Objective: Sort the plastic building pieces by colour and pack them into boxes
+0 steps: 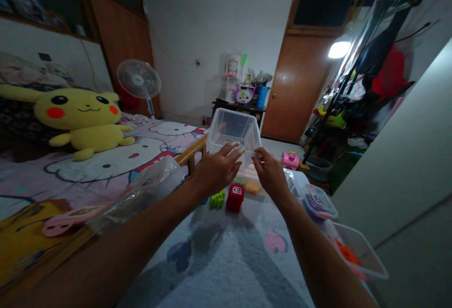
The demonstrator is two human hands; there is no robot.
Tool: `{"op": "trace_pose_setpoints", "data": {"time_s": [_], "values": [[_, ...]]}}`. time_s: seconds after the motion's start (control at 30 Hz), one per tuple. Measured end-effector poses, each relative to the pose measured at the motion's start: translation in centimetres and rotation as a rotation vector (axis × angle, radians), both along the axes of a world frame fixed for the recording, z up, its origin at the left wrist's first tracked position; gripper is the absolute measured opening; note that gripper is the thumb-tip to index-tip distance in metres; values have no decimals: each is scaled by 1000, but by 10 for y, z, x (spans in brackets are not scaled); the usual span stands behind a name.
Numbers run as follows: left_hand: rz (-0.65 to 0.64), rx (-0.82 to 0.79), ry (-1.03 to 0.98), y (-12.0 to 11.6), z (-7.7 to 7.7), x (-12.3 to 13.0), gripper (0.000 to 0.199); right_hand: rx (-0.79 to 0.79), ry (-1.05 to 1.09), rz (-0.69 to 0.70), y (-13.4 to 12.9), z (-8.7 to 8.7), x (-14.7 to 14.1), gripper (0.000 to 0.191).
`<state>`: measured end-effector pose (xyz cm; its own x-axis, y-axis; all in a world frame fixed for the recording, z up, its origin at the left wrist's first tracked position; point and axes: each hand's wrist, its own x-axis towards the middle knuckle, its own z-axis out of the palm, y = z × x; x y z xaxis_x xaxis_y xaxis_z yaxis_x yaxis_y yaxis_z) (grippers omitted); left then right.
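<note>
A clear plastic box [233, 126] is tilted with its open top facing me, raised over the far end of the cloth-covered surface. My left hand [224, 164] has its fingers bent over the near side of the box. At the near right corner, my right hand [267, 169] pinches the rim between thumb and fingers. Just below my hands stand red toy blocks [235, 198] with a white lattice window on top. Bright green blocks [217, 199] lie to their left. Yellow-orange pieces [253, 187] show behind them in a clear container, partly hidden by my hands.
Right of my right arm are a lidded clear box [320, 202] and a clear bin [370, 256] with orange pieces. A crumpled plastic bag [141, 195] lies at left by the wooden bed rail [192, 152]. A yellow plush toy [84, 119] sits on the bed.
</note>
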<state>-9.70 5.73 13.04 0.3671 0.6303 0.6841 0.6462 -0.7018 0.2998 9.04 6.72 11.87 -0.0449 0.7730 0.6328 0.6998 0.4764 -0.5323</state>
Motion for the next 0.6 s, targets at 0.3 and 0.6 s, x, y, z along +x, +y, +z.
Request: {"op": "trace_pose_setpoints", "data": {"time_s": [0.3, 0.6], "values": [[-64, 196, -304, -110, -29, -6, 36, -217, 16, -51, -157, -18, 132, 24], [-128, -704, -620, -118, -122, 32, 72, -386, -111, 61, -218, -83, 165, 20]]}}
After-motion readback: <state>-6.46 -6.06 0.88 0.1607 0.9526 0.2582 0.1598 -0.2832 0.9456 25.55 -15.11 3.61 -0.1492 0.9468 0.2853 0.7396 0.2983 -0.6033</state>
